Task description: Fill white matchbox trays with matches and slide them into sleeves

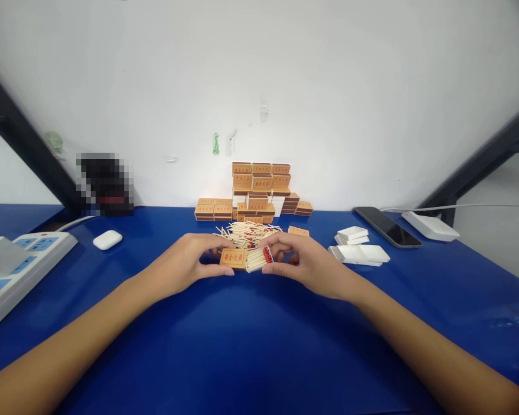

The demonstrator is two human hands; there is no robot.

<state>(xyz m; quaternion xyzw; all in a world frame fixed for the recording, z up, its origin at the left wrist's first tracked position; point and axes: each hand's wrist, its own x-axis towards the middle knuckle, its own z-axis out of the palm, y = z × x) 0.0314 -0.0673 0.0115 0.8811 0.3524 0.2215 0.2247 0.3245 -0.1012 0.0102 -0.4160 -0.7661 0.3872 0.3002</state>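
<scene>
My left hand point(192, 260) grips an orange matchbox sleeve point(233, 259) with red characters between thumb and fingers. In my right hand point(300, 262) is a white matchbox tray point(256, 262) filled with red-tipped matches. The tray's left end meets the sleeve's right edge; whether it is partly inside I cannot tell. Just behind both hands lies a loose pile of matches point(246, 231) on the blue table. Behind the pile, matchboxes point(262, 183) stand stacked against the wall. Another matchbox point(298, 231) lies behind my right hand, partly hidden.
White empty trays point(358, 254) lie on the blue table point(251, 346) at the right, near a black phone point(388, 226) and a white box point(430, 226). At the left are a white earphone case point(108, 240) and a power strip point(21, 271).
</scene>
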